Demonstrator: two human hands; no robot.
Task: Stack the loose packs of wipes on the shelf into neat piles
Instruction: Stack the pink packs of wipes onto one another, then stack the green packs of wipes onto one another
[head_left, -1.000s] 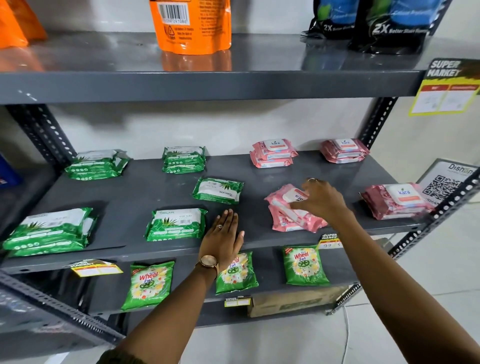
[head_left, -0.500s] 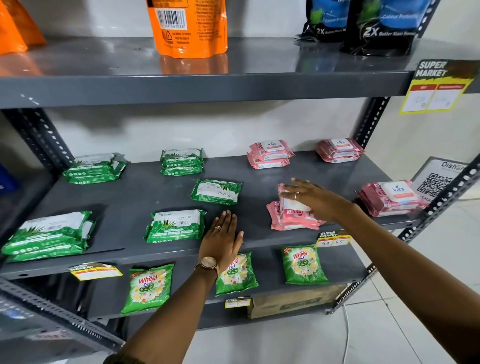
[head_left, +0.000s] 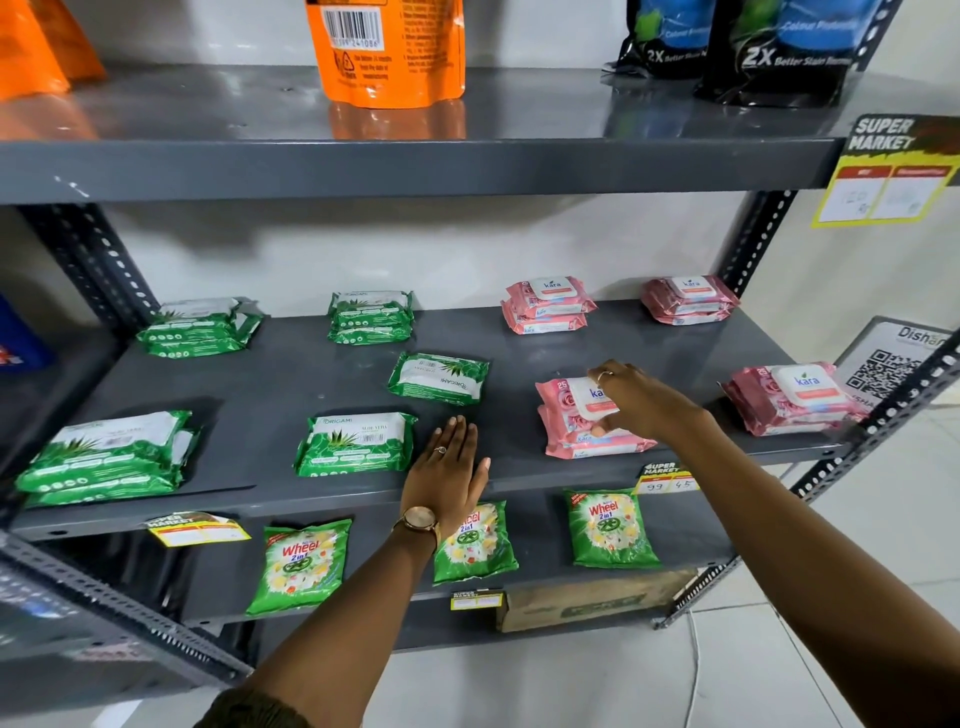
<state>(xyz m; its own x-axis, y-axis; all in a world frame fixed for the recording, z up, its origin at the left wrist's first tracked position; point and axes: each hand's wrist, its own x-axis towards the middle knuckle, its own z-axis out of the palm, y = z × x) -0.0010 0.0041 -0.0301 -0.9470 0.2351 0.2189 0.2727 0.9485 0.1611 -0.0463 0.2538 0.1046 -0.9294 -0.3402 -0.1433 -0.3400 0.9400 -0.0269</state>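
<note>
The middle shelf (head_left: 311, 384) is a flat sheet of dark grey painted metal, held by slotted angle posts, and its top looks smooth and a little dusty. On it lie soft, pillow-shaped packs of wipes in glossy plastic film. The green packs lie on the left part: a pile at the back left (head_left: 200, 327), a pile at the back centre (head_left: 370, 317), a larger pile at the front left (head_left: 106, 457), one single green pack (head_left: 356, 441) near the front and one loose green pack (head_left: 439, 378) lying turned behind it. The pink packs lie on the right part, each with a white flap lid: two piles at the back (head_left: 548, 306) (head_left: 688, 300), a pile at the front right (head_left: 792, 399), and a front pink pile (head_left: 589, 423) between them. The right hand (head_left: 641, 402) has its fingers curled on the top pink pack (head_left: 576, 402) of this pile, thumb at the near edge, and grips it. The left hand (head_left: 449, 470) lies flat and spread on the bare shelf, just beside the single green pack, and holds nothing. On the lower shelf stand crinkled green detergent sachets (head_left: 608, 527).
</note>
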